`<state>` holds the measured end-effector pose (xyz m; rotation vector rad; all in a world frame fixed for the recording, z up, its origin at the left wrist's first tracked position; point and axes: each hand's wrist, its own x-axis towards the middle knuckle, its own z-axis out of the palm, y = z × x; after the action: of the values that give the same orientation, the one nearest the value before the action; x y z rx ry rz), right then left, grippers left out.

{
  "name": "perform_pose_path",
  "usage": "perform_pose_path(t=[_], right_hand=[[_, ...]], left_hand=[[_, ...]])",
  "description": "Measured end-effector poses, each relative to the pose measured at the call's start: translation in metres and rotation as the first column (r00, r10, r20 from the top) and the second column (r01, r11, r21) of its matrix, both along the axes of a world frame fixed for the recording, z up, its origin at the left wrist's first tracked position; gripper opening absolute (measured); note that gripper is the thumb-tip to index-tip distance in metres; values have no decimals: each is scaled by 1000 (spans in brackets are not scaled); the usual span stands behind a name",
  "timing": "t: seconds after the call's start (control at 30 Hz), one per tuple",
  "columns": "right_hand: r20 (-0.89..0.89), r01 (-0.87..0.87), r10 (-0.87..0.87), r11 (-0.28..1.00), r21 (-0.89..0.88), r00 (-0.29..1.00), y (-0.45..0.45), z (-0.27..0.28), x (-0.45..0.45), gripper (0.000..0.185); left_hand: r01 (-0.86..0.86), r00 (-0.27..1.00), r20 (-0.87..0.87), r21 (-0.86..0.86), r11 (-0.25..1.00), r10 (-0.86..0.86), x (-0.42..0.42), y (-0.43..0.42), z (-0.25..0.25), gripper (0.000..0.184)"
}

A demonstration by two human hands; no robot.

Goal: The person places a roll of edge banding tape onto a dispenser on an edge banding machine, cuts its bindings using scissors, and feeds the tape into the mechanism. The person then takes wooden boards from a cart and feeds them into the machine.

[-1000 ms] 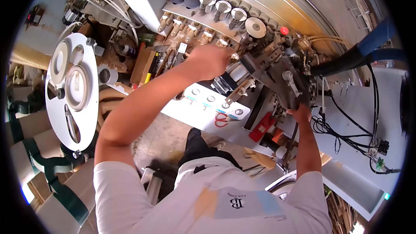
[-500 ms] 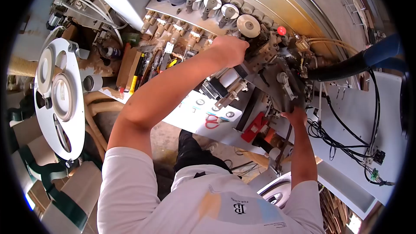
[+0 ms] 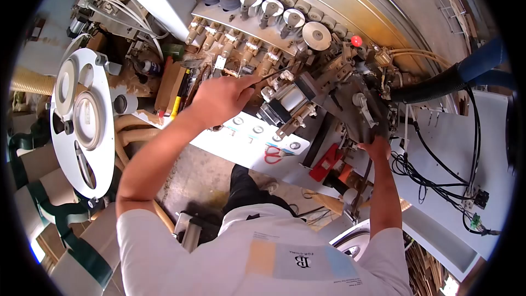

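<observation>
My left hand [image 3: 222, 98] hovers over the front of the machine, left of a silver and black cylinder unit [image 3: 285, 104]. Its fingers are closed on a thin dark rod [image 3: 272, 75], which points to the upper right toward the metal mechanism [image 3: 345, 66]; the rod's exact kind is unclear. Lower right, my right hand [image 3: 377, 148] grips the bottom end of a dark metal plate [image 3: 356, 98], its fingers partly hidden behind that end. A pale round disc wheel [image 3: 316, 36] sits above the mechanism.
Pressure rollers [image 3: 272, 13] line the machine's beam. Tools, including a yellow-handled one [image 3: 176, 107], lie at left. Red scissors [image 3: 273, 154] rest on the white panel, near a red block [image 3: 326, 162]. Black cables [image 3: 433, 178] and a thick hose [image 3: 427, 90] are at right.
My left hand has drawn back left and downward from beside the disc wheel, and the thin rod now shows in it. My right hand stays at the plate. The view has shifted slightly.
</observation>
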<state>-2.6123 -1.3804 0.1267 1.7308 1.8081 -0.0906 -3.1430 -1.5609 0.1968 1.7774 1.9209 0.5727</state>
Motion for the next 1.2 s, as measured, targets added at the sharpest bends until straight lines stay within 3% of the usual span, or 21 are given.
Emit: perform_pose_path(t=[0.03, 0.17, 0.2, 0.3, 0.37, 0.43, 0.5, 0.57, 0.6, 0.7, 0.8, 0.87, 0.93, 1.03, 1.13, 1.2], right_hand=[[-8, 7, -7, 1000, 16, 1000, 0, 3, -1, 92], [-19, -18, 19, 999, 38, 1000, -3, -2, 2, 90], [-27, -24, 26, 999, 46, 999, -2, -6, 8, 90], [-60, -44, 47, 998, 50, 997, -2, -11, 12, 90], [-102, -59, 67, 995, 77, 993, -2, -14, 21, 89], [-77, -34, 39, 998, 54, 996, -2, -10, 17, 90], [-68, 4, 0, 998, 58, 998, -2, -6, 15, 91], [-89, 40, -33, 997, 71, 996, -6, -10, 17, 93], [-112, 36, -25, 995, 93, 993, -8, -9, 19, 96], [-278, -55, 114, 976, 210, 954, -13, -9, 41, 93], [-671, 102, 128, 951, 292, 731, -7, -69, 121, 73], [-533, 192, -30, 949, 250, 846, -18, -51, 101, 56], [-449, 201, -35, 923, 327, 893, -26, -50, 87, 33], [-492, 228, -29, 908, 350, 870, -17, -53, 64, 32], [-545, 182, 88, 888, 422, 834, 1, -51, 31, 30], [-423, 125, 85, 886, 446, 902, 24, -73, 34, 31]], left_hand=[[-63, 995, 84, 47, 997, 59, 6, -2, -8, 35], [-418, 817, 348, -190, 888, 459, 15, -29, -60, 35], [-510, 768, 462, 22, 860, 444, 16, -42, -95, 33], [-799, 407, 582, -147, 584, 704, 16, -89, -186, 31], [-843, 363, 409, -238, 482, 837, 20, -118, -220, 32], [-810, 545, 177, -139, 569, 819, 19, -138, -239, 39], [-778, 603, 93, -149, 610, 792, 15, -141, -248, 49], [-652, 758, 76, 42, 757, 648, 2, -133, -262, 59], [-607, 792, -36, 47, 793, 609, -1, -128, -263, 62], [-583, 807, 83, 265, 768, 584, 9, -84, -216, 60], [-389, 918, 153, 516, 763, 365, 46, -42, -134, 58], [-246, 959, 257, 556, 794, 117, 77, -16, -87, 55], [-92, 979, 202, 583, 807, -34, 101, 8, -66, 54], [24, 992, 82, 613, 790, -94, 122, 41, -71, 51], [99, 995, -72, 607, 788, -70, 132, 49, -83, 49], [90, 996, -77, 618, 781, -54, 132, 51, -82, 48]])
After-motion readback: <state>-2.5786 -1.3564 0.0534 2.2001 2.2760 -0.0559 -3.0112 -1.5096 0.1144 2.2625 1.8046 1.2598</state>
